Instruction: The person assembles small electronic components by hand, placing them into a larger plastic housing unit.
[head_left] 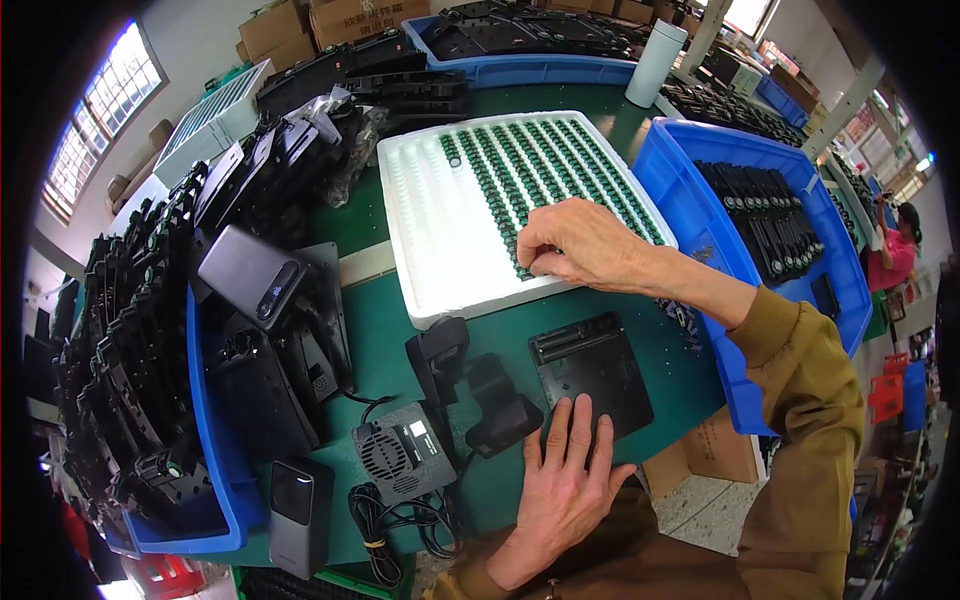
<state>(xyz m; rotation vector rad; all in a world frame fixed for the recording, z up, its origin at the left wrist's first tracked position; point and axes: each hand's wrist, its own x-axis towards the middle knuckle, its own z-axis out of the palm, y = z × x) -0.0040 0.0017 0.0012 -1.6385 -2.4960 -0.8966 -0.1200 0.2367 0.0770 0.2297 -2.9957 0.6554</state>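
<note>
My right hand (588,244) reaches over the white foam tray (432,270), its thumb and fingers pinched together at the near end of a row of small green parts (560,165). Whatever the fingertips grip is hidden behind them. Below, my left hand (566,490) lies flat with fingers stretched out, the fingertips touching the near left edge of a black plastic housing (592,370). The housing rests on the green table, its slotted strip at the far side. Left of that hand stands a black cradle-shaped stand (500,405).
A blue bin (690,175) with black parts stands at the right. At the left, black housings (130,340) fill another blue bin (205,400). Two power banks (252,275), a speaker-like box (405,455) and coiled cable (375,530) lie nearer. A white bottle (657,65) stands behind.
</note>
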